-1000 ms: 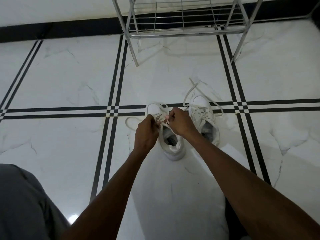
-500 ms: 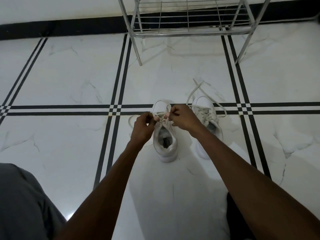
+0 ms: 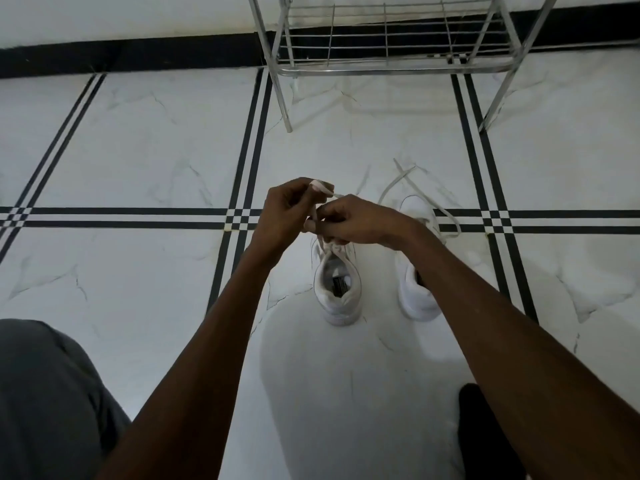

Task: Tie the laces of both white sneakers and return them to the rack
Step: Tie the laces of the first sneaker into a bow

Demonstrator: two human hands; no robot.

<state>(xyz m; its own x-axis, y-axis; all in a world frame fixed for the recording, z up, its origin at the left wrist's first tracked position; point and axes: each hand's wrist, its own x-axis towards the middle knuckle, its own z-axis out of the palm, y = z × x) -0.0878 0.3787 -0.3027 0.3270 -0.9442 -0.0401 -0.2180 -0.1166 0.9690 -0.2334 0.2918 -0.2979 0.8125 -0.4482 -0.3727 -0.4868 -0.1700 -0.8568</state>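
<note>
Two white sneakers stand side by side on the marble floor, toes pointing away from me. Above the left sneaker (image 3: pixel 337 294), my left hand (image 3: pixel 282 216) and my right hand (image 3: pixel 356 221) are raised close together, each pinching its white lace (image 3: pixel 320 187). A lace loop sticks up from my left fingers. My hands hide the front of this shoe. The right sneaker (image 3: pixel 415 296) is partly behind my right forearm. Its loose laces (image 3: pixel 403 176) trail on the floor ahead of it.
A chrome wire shoe rack (image 3: pixel 388 64) stands against the wall beyond the sneakers, its bottom shelf bare. Black inlay lines cross the white floor. My grey-clad knee (image 3: pixel 45 403) is at lower left, and a dark shape (image 3: pixel 485 434) lies at lower right.
Both hands have lifted off the left sneaker's tongue and drawn the lace upward. The view has shifted, so the sneakers sit lower and the rack closer.
</note>
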